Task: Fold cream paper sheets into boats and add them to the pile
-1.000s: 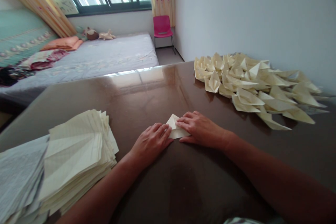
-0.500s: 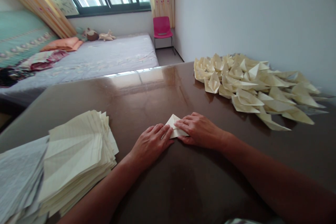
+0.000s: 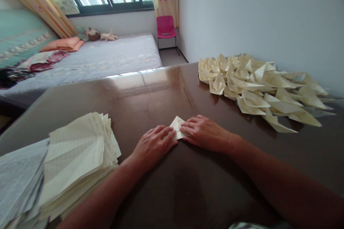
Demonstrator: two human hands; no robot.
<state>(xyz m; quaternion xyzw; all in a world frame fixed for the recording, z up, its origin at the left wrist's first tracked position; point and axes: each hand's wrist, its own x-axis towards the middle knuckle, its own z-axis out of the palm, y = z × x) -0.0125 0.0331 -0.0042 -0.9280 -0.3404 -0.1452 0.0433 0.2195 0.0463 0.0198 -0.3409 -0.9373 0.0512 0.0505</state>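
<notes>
Since a second ago, the right hand (image 3: 202, 132) has tucked its thumb in closer to its fingers, and less of the near edge of the folded paper (image 3: 176, 124) shows. The big bed (image 3: 115, 52) is at the far left. A shiny brown table (image 3: 150, 107) fills the near part. Past it, at the far side, is a pink chair (image 3: 166, 28). On the right of the table sits a big pile of cream paper boats (image 3: 254, 86). On the near left is a stack of cream paper sheets (image 3: 77, 154), and just left of it are gray sheets (image 3: 21, 171). The left hand (image 3: 154, 141) is nearly flat, with its fingers close together, pressing on the left side of the folded paper. The right hand has bent fingers on the other side; whether it pinches cannot be told. Small and pointy at its far end, the folded paper lies on the table between the hands.
</notes>
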